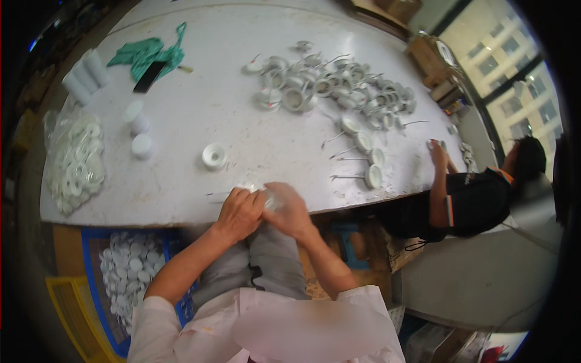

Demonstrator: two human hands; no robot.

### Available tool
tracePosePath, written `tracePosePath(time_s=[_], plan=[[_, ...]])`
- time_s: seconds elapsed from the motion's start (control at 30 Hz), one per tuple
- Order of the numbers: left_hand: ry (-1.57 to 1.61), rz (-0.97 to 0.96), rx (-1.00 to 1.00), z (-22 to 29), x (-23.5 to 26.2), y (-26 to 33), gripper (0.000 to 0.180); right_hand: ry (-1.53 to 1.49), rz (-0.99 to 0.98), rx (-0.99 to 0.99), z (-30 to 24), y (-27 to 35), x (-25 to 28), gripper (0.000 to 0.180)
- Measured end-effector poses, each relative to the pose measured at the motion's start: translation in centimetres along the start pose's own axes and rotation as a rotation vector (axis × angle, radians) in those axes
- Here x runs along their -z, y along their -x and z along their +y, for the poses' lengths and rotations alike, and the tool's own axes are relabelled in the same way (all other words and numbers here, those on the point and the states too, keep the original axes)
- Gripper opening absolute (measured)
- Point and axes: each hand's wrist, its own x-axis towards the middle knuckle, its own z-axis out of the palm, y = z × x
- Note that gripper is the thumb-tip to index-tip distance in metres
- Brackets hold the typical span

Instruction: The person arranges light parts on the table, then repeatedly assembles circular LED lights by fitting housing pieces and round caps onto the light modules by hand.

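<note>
Here, your left hand [239,213] grips a mostly hidden white fitting [249,187] over the near edge of the surface [181,190]. Your blurred right hand [288,210] adjoins it, its grip indeterminable.

A mostly hidden white piece [248,187] touches the fingers [242,196], wire [216,193] leftward.

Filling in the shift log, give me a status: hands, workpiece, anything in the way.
Left hand closed on pale part, mostly hidden. Right hand alongside, motion-blurred, grip unclear. White cup-shaped piece on table beyond, not blocking.
</note>
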Motion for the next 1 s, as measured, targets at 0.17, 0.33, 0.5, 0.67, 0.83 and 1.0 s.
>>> tracePosePath(time_s=[0.17, 0.33, 0.5, 0.67, 0.83, 1.0], plan=[[0.745, -0.010, 0.393, 0.2, 2.4, 0.2, 0.045, -0.678, -0.066, -0.405, 0.1, 0.3, 2.0, 0.048], [1.389, 0.116, 0.418, -1.3, -1.3, 1.7, 0.040, -0.691, -0.068, -0.348, 0.4, 1.0, 0.6, 0.039], [1.488, -0.006, 0.300, -2.1, -2.0, 2.9, 0.054, -0.712, -0.063, -0.368, -0.1, 1.4, 0.0, 0.034], [1.391, -0.067, 0.239, -1.8, -1.1, 3.2, 0.060, -0.699, -0.014, -0.498, -0.6, 1.3, -0.7, 0.030], [1.296, -0.025, 0.340, -1.5, -1.5, 3.3, 0.054, -0.500, 0.048, -0.328, -0.1, 1.1, -1.9, 0.026], [1.179, 0.008, 0.431, -1.6, -1.7, 3.7, 0.046, -0.419, 0.039, -0.294, 0.0, 1.0, -2.7, 0.025]])
